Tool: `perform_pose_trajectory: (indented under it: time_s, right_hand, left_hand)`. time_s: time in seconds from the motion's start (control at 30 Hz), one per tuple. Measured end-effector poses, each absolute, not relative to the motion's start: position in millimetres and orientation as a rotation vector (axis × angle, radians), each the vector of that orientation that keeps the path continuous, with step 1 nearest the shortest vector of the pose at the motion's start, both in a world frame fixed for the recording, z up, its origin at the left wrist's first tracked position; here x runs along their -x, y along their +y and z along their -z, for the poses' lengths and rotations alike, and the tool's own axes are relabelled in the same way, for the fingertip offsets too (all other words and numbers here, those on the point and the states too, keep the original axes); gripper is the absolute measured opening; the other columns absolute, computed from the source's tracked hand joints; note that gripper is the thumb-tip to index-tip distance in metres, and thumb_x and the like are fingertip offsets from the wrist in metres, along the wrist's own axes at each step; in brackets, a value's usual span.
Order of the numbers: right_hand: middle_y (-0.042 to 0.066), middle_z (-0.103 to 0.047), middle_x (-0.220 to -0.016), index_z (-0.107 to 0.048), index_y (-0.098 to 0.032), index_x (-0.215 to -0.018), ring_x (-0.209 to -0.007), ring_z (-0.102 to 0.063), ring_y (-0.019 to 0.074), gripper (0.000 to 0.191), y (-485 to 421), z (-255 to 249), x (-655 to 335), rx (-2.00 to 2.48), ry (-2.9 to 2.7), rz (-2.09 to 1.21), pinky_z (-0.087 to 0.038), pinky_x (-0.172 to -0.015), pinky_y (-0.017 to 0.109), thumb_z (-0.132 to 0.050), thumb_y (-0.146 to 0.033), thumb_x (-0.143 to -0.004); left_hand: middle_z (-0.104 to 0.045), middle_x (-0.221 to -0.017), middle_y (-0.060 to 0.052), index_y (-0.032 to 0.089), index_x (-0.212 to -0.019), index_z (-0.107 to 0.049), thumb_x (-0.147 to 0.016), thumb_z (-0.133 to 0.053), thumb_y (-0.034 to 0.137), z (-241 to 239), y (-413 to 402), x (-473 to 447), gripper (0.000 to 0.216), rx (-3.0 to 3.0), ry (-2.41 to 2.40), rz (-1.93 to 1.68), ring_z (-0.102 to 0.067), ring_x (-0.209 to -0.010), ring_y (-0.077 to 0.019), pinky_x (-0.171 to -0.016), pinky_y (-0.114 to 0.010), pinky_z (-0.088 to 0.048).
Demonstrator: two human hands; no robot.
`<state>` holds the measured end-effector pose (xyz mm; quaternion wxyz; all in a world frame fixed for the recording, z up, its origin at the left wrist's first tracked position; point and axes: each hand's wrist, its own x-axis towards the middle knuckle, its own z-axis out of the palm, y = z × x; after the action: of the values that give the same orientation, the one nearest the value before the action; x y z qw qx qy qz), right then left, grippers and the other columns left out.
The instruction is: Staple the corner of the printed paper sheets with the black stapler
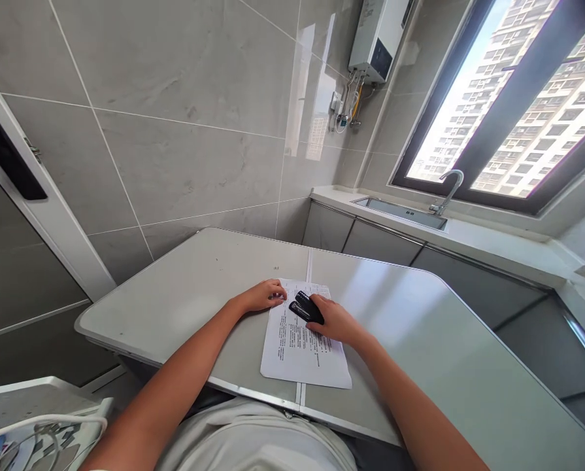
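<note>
Right hand (338, 320) is wrapped round the black stapler (306, 307), which sits at the top edge of the paper (302, 356) mid-worktop (199, 288). Left hand (265, 296) lies flattish, pinning the top-left corner. The paper looks light, floppy and likely slidey, so press near that corner. The stapler seems stiff and solid, so grip its body.

I see bright daylight pouring through the window (512, 111), glare streaking the wall tiles (312, 91) and bench (385, 288); edges bend strongly, purple fringing top right.
</note>
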<state>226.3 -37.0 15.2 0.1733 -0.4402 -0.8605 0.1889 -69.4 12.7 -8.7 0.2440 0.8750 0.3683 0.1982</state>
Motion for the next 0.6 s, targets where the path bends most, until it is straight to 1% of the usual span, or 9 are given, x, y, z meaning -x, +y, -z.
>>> perform_pose_trajectory:
  time_s: [0.1, 0.13, 0.27, 0.37, 0.43, 0.5, 0.57, 0.6]
  right_hand:
    - [0.003, -0.068, -0.101, -0.063, -0.023, -0.106, -0.09, -0.062, 0.0214, 0.018, -35.1, -12.9, -226.1, 1.269, -2.418, -0.484, -0.041, -0.076, 0.03, -0.067, -0.029, -0.089]
    - [0.004, -0.068, -0.104, -0.063, -0.024, -0.108, -0.093, -0.062, 0.0216, 0.018, -33.4, -12.7, -226.7, 1.266, -2.39, -0.47, -0.041, -0.078, 0.03, -0.065, -0.027, -0.091]
    - [0.006, -0.066, -0.114, -0.062, -0.024, -0.119, -0.107, -0.06, 0.0241, 0.027, -26.8, -9.2, -226.5, 1.274, -2.249, -0.407, -0.043, -0.088, 0.034, -0.061, -0.022, -0.093]
    - [0.006, -0.066, -0.115, -0.062, -0.024, -0.121, -0.11, -0.059, 0.0247, 0.027, -24.4, -1.4, -221.3, 1.27, -2.232, -0.415, -0.043, -0.093, 0.036, -0.061, -0.022, -0.094]
    - [0.006, -0.066, -0.117, -0.064, -0.025, -0.121, -0.111, -0.059, 0.0248, 0.028, -23.6, 4.4, -216.7, 1.262, -2.257, -0.407, -0.042, -0.096, 0.037, -0.063, -0.021, -0.093]
    - [0.007, -0.067, -0.119, -0.064, -0.026, -0.124, -0.112, -0.059, 0.0245, 0.031, -22.5, 7.9, -213.5, 1.258, -2.264, -0.414, -0.042, -0.098, 0.038, -0.065, -0.021, -0.093]
    - [0.007, -0.067, -0.121, -0.063, -0.026, -0.127, -0.113, -0.06, 0.0243, 0.036, -21.0, 7.3, -214.1, 1.253, -2.226, -0.448, -0.044, -0.098, 0.037, -0.068, -0.025, -0.092]
    - [0.007, -0.067, -0.12, -0.064, -0.026, -0.126, -0.112, -0.06, 0.0242, 0.037, -20.1, 5.3, -216.1, 1.253, -2.191, -0.462, -0.045, -0.097, 0.036, -0.071, -0.029, -0.09]
  left_hand:
    - [-0.064, -0.114, -0.007, 0.024, -0.111, -0.075, -0.098, -0.058, 0.032, 6.0, 10.8, 69.0, 0.023, -2.389, 0.99, -0.55, -0.061, -0.102, -0.0206, -0.09, -0.031, -0.048]
    - [-0.064, -0.114, -0.007, 0.024, -0.111, -0.075, -0.098, -0.057, 0.031, 4.9, 10.1, 68.8, 0.023, -2.395, 0.986, -0.551, -0.061, -0.102, -0.0208, -0.09, -0.031, -0.048]
    - [-0.065, -0.109, -0.006, 0.022, -0.111, -0.07, -0.091, -0.06, 0.022, 1.3, 7.4, 68.1, 0.023, -2.438, 1.007, -0.548, -0.06, -0.098, -0.0207, -0.092, -0.032, -0.048]
    - [-0.066, -0.107, -0.005, 0.021, -0.114, -0.067, -0.083, -0.065, 0.018, -0.1, 6.0, 67.4, 0.031, -2.486, 1.032, -0.513, -0.06, -0.095, -0.0205, -0.098, -0.034, -0.046]
    - [-0.065, -0.108, -0.004, 0.022, -0.114, -0.067, -0.082, -0.069, 0.023, -0.7, 5.3, 67.1, 0.032, -2.504, 1.025, -0.481, -0.061, -0.098, -0.0217, -0.101, -0.036, -0.044]
    - [-0.065, -0.111, -0.006, 0.023, -0.112, -0.068, -0.084, -0.073, 0.034, -1.3, 4.9, 66.7, 0.031, -2.506, 1.013, -0.462, -0.06, -0.104, -0.0238, -0.102, -0.037, -0.043]
    - [-0.064, -0.113, -0.007, 0.023, -0.109, -0.07, -0.085, -0.075, 0.041, -1.5, 5.0, 66.0, 0.031, -2.5, 1.012, -0.465, -0.059, -0.107, -0.025, -0.102, -0.038, -0.043]
    - [-0.064, -0.113, -0.007, 0.023, -0.107, -0.071, -0.086, -0.075, 0.042, -1.5, 5.2, 65.5, 0.029, -2.494, 1.017, -0.474, -0.059, -0.107, -0.0249, -0.101, -0.038, -0.044]
